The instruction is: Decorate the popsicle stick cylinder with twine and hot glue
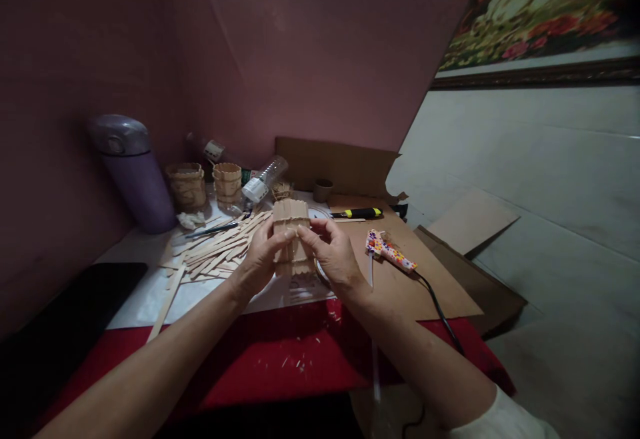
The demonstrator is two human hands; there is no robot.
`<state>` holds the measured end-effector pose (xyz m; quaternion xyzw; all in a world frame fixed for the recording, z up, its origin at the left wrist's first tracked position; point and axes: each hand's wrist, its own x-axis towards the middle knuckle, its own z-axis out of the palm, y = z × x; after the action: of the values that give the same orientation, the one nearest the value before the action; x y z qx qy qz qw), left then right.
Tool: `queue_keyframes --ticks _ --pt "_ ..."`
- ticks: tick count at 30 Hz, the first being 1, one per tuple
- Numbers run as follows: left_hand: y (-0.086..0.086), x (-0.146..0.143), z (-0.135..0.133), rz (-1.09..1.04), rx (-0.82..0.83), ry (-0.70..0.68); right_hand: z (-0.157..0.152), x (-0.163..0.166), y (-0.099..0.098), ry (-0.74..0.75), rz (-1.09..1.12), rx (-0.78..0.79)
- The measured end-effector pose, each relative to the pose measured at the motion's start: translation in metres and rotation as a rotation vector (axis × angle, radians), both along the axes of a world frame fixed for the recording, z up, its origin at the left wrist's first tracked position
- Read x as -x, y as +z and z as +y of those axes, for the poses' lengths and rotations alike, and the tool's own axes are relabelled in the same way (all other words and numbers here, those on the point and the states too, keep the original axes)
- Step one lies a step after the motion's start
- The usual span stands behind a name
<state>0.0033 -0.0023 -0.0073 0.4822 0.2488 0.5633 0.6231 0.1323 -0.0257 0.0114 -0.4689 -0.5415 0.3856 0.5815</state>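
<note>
Both hands, left hand point(263, 256) and right hand point(333, 252), grip a small pale stick-built cup point(293, 236), upright, ribbed, above the tabletop's point(280, 352) middle.

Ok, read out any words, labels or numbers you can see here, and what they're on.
No text here is legible.
Clear bottle lying at the back: white label, print too blurred to read.
Second bottle behind it: label too small to read.
Glue gun: flower pattern only, no words.
Stick box held by left hand and right hand, purple flask, yellow knife: no markings visible.
</note>
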Motion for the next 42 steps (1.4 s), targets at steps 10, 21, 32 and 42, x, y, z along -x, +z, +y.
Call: queue_keyframes --ticks 10,21,32,42 --pt "0.013 0.002 -0.009 -0.001 0.066 -0.079 -0.001 -0.006 0.001 0.056 0.115 0.044" --pt "0.01 0.002 -0.01 0.022 0.077 -0.071 -0.001 -0.003 -0.001 0.052 0.102 0.028" --pt "0.002 0.002 0.0 -0.07 0.002 -0.102 0.0 -0.002 -0.005 0.114 0.175 0.046" --pt "0.005 0.003 -0.003 -0.048 0.001 -0.034 0.001 -0.001 -0.005 0.15 0.156 0.053"
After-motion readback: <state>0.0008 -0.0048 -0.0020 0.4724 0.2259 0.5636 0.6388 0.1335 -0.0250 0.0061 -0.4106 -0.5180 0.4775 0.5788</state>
